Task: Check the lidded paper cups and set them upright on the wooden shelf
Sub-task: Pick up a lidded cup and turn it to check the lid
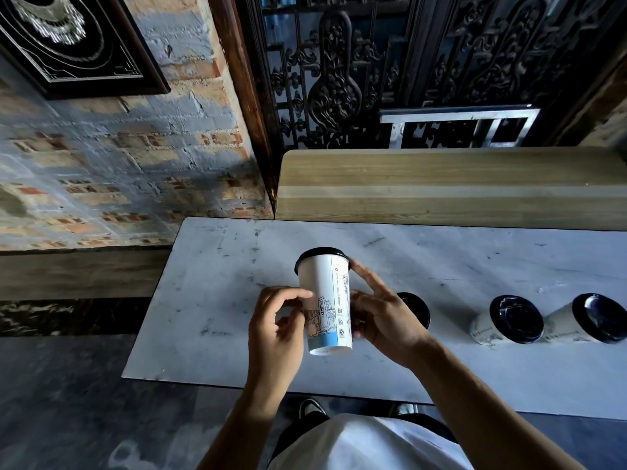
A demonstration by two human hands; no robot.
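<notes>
A white paper cup (327,300) with a black lid, line drawings and a blue band at its base is held above the white table, lid tilted away from me. My left hand (276,329) pinches its lower left side. My right hand (383,313) holds the right side, with the index finger stretched up toward the lid rim. Three more lidded cups stand on the table: one (415,308) half hidden behind my right hand, one (509,320) further right, one (590,318) near the frame edge. The wooden shelf (441,184) runs behind the table, with nothing on it.
The white marble-look table (210,300) ends at its left edge near a brick wall (118,157). Behind the shelf stands a dark carved wooden screen (424,62) and a metal frame (458,127). A dark framed picture (68,45) hangs upper left.
</notes>
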